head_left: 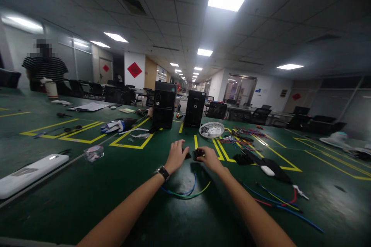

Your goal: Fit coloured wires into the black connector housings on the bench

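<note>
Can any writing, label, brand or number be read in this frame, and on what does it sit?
No text can be read.
Red diamond sign on the white pillar: character too blurred.
Right computer tower: small white logo, unreadable.
Left computer tower: badge too small.
Blue wall sign: blurred.

No text, brand or number is legible anywhere in this view. The red diamond sign point(135, 70) on the white pillar carries a mark too small to make out, and so do the smaller red diamond point(106, 68) on the door to its left and the one on the far right wall point(296, 96). The two black computer towers point(164, 105) point(194, 109) each show a small pale badge on the front, too blurred to read. The papers point(90, 106) on the green table are unreadable as well.
</note>
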`<action>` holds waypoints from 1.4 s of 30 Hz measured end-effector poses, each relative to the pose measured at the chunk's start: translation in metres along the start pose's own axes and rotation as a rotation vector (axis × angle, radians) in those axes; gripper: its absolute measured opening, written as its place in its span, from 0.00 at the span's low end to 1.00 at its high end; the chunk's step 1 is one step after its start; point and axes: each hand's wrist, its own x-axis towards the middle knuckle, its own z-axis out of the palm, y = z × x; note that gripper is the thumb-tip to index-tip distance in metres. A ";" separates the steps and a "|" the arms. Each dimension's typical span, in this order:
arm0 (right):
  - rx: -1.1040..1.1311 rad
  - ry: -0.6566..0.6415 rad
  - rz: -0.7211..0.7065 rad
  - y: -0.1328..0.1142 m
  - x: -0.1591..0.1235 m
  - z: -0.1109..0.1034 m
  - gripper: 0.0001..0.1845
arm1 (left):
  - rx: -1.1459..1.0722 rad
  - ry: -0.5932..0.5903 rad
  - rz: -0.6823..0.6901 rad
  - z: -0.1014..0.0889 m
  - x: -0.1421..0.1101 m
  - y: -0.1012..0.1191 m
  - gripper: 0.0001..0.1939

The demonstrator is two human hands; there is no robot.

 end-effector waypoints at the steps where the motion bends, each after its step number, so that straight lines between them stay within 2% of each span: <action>1: -0.023 -0.018 0.011 0.007 0.007 0.004 0.16 | 0.171 -0.006 0.047 -0.013 0.003 -0.003 0.28; 3: -0.056 -0.045 0.016 0.016 0.020 0.014 0.15 | 0.511 -0.046 0.109 -0.033 0.007 -0.011 0.32; 5: -0.071 -0.054 0.012 0.018 0.028 0.025 0.16 | 0.707 -0.108 0.122 -0.043 0.011 -0.020 0.33; 8: -0.075 -0.045 -0.006 0.012 0.032 0.036 0.18 | 0.775 -0.203 0.121 -0.042 0.021 -0.030 0.31; 11: -0.085 -0.013 -0.020 0.006 0.020 0.031 0.26 | 0.827 -0.269 0.143 -0.034 0.031 -0.036 0.31; 13: -0.104 0.016 -0.019 0.007 0.001 0.015 0.26 | 0.846 -0.301 0.162 -0.030 0.037 -0.038 0.30; 16: -0.143 0.043 -0.005 0.018 -0.045 -0.027 0.19 | 0.858 -0.334 0.188 -0.028 0.042 -0.041 0.29; 20: -0.222 0.087 0.081 0.058 -0.123 -0.094 0.14 | 0.858 -0.355 0.207 -0.030 0.047 -0.041 0.26; 23: -0.294 0.135 0.202 0.094 -0.172 -0.130 0.13 | 0.854 -0.374 0.212 -0.029 0.050 -0.040 0.24; 27: -0.338 0.147 0.296 0.120 -0.206 -0.147 0.14 | 0.878 -0.389 0.175 -0.025 0.053 -0.039 0.30; 30: -0.358 0.127 0.300 0.126 -0.208 -0.143 0.15 | 0.974 -0.353 0.143 -0.022 0.055 -0.033 0.35; 32: -0.385 0.108 0.305 0.130 -0.204 -0.136 0.15 | 1.058 -0.270 0.203 -0.016 0.058 -0.025 0.34; 34: -0.405 0.099 0.319 0.135 -0.199 -0.129 0.14 | 1.085 -0.229 0.307 -0.004 0.061 -0.012 0.32; 37: -0.405 0.101 0.341 0.143 -0.194 -0.121 0.12 | 1.015 -0.325 0.447 0.036 0.066 0.010 0.31; 40: -0.412 0.109 0.366 0.148 -0.195 -0.119 0.12 | 0.919 -0.439 0.526 0.102 0.073 0.026 0.30; 42: -0.420 0.109 0.385 0.150 -0.196 -0.118 0.12 | 0.858 -0.507 0.490 0.153 0.079 0.030 0.30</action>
